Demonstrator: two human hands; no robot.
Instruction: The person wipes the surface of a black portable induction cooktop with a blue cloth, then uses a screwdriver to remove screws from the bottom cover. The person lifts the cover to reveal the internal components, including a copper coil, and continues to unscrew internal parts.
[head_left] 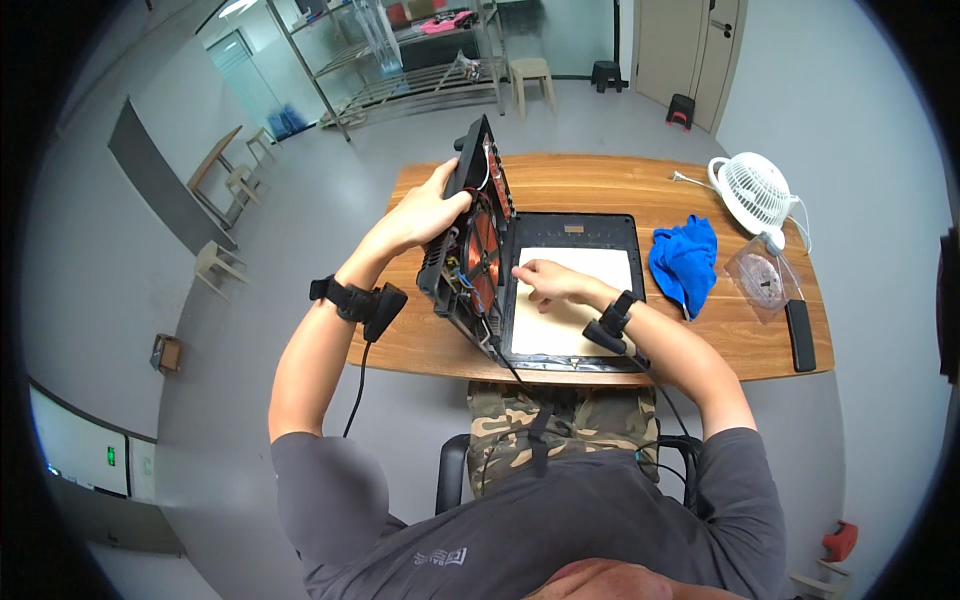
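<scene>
An induction cooker lies opened up on the wooden table in front of me. Its black base housing [440,268] stands tilted up on edge, showing the round copper coil [484,262], loose wires and a red circuit board [500,178]. My left hand [425,215] is wrapped over the housing's upper left side and holds it up. To the right, the black-framed top panel [625,228] lies flat with a pale inner sheet [560,330]. Just above that sheet hovers my right hand [553,283], fingers curled together, close to the coil side. Whatever its fingertips may hold is hidden.
Right of the panel lies a crumpled blue cloth [685,262]. Beyond it are a white fan [752,192] with a cord, a clear plastic bag [762,278] and a black oblong bar [800,335] near the table's right edge. A metal rack [410,85] and stools [532,75] stand farther back.
</scene>
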